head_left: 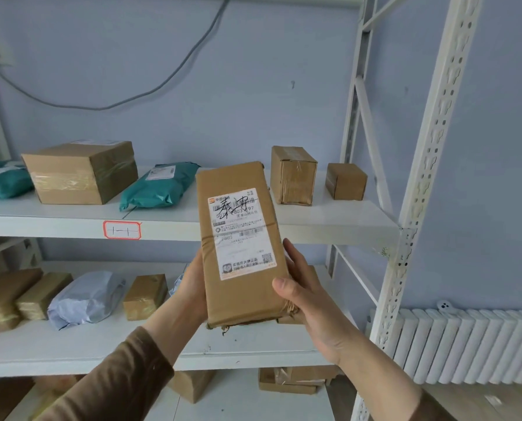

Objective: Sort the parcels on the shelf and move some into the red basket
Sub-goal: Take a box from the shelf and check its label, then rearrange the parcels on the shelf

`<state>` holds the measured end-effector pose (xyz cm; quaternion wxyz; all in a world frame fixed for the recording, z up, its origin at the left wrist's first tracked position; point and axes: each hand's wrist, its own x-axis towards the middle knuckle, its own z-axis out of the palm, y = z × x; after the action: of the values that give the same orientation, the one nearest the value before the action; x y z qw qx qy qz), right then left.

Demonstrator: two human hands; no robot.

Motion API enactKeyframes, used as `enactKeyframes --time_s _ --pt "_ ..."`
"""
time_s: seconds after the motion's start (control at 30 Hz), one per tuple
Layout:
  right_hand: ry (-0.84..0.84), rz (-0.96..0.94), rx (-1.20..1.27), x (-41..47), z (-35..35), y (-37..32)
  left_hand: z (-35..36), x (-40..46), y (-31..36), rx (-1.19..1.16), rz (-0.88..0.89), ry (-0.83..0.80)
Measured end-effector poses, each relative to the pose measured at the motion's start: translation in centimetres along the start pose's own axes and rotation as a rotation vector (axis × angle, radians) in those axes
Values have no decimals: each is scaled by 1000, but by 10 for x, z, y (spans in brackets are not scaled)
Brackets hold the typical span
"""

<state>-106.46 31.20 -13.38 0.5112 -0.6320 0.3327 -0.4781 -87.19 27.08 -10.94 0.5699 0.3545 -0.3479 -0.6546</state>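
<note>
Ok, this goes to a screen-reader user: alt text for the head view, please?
Both hands, left hand and right hand, hold a flat brown parcel upright, label facing the camera, before a white shelf of boxes and teal mailers.

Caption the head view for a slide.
Both hands, left hand and right hand, hold a labelled cardboard parcel before the parcel shelf.

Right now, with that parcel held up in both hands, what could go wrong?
The flat box is gripped only near its bottom by the left hand and right hand, so it could tip. Its lower edge looks torn and might split. The red basket is out of view, so the drop is blind.
</note>
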Motion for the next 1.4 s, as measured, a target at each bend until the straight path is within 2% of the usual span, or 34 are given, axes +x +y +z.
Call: enactKeyframes --time_s 0.2,0.27,0.4,0.5,0.63,1.0,1.3,1.33,1.4 --pt "192 88 253 48 -3 -19 -13 9 25 213 187 61" --pt "270 105 263 75 -6 -31 -10 10 34 285 253 46" --pt "315 111 197 128 4 -57 3 22 59 427 323 -106" --pt "311 108 146 159 18 -76 9 46 83 355 358 -29" --pt "278 155 71 201 22 -87 8 83 112 336 337 46" --pt "349 283 165 272 27 -53 -1 166 127 353 157 140" --pt "274 268 -44 303 19 -32 -11 194 131 523 77 224" --pt "275 233 -103 299 17 -34 -11 197 131 603 126 265" --pt "356 77 -272 292 10 -38 -11 204 135 790 331 351"
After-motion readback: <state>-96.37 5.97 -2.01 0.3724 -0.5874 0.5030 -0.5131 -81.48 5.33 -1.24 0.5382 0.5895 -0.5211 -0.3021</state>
